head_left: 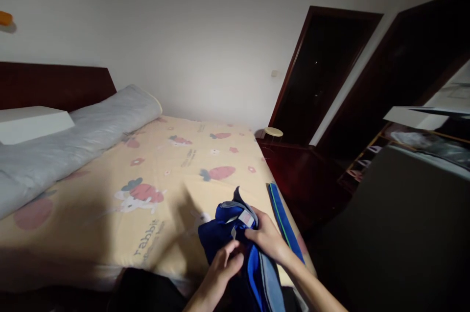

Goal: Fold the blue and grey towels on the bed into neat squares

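Observation:
A blue garment (216,233) with grey-blue edging is bunched up in front of me at the bed's near edge. White labels (246,218) show at its neck-like opening. My right hand (267,234) grips this edge from the right, thumb on the inside and fingers behind the cloth. Just below the opening is my left hand (222,265), its thumb and forefinger apart close to a small white tag; its other fingers are partly hidden. Folds of the cloth hang down between my forearms. A long blue folded strip of cloth (284,221) with a green line lies to the right.
The bed (191,155) has a yellow rabbit-and-carrot sheet. A grey rolled bedding piece (110,116) and a white box (35,123) lie at its left. Beyond the right edge are a round stool (273,132), a dark door (326,67), a shelf (362,162) and a large dark panel (389,233).

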A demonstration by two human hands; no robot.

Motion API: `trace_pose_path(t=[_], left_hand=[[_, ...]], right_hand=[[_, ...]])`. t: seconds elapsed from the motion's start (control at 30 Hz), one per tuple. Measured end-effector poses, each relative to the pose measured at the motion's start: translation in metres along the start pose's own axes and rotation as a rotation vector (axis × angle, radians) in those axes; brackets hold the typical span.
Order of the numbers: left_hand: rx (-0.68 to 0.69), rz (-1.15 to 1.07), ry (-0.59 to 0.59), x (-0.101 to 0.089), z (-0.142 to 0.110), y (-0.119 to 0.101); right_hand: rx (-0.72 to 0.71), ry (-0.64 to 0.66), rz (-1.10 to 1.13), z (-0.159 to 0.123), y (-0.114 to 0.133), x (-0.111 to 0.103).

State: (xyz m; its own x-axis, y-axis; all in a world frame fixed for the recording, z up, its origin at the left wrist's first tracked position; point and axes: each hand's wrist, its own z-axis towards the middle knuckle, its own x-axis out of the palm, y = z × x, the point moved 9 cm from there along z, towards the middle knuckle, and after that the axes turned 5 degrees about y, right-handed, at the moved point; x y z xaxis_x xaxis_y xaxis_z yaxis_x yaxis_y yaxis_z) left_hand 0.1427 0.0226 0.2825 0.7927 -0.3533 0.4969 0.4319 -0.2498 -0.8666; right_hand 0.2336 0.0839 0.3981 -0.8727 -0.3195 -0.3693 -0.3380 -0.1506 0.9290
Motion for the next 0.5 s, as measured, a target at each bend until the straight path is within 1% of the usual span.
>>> trace_pose_path(t=[0.03,0.1,0.17,0.2,0.27,0.33,0.4,0.43,0.5], left_hand=[[0.062,0.000,-0.053,-0.004,0.000,-0.004],[0.144,-0.099,-0.109,-0.006,-0.001,-0.009],[0.165,-0.254,-0.181,-0.011,-0.001,-0.010],[0.146,-0.312,-0.232,-0.015,-0.001,-0.007],[0.065,-0.391,-0.338,-0.027,-0.002,0.001],[-0.010,-0.439,-0.454,-0.045,-0.003,0.010],[-0.016,-0.452,-0.565,-0.070,-0.003,0.016],[0.000,-0.447,-0.597,-0.083,0.000,0.015],[0.042,-0.406,-0.567,-0.101,0.011,0.005]], right_hand=[[-0.013,0.003,-0.050,-0.002,0.002,0.004],[-0.063,0.015,-0.177,-0.008,0.010,0.014],[-0.126,0.069,-0.327,-0.015,0.019,0.031],[-0.156,0.129,-0.401,-0.019,0.022,0.042],[-0.188,0.301,-0.501,-0.028,0.022,0.067],[-0.183,0.474,-0.514,-0.038,0.018,0.085],[-0.156,0.577,-0.473,-0.046,0.014,0.092],[-0.139,0.589,-0.448,-0.048,0.011,0.090],[-0.113,0.542,-0.400,-0.050,0.006,0.080]])
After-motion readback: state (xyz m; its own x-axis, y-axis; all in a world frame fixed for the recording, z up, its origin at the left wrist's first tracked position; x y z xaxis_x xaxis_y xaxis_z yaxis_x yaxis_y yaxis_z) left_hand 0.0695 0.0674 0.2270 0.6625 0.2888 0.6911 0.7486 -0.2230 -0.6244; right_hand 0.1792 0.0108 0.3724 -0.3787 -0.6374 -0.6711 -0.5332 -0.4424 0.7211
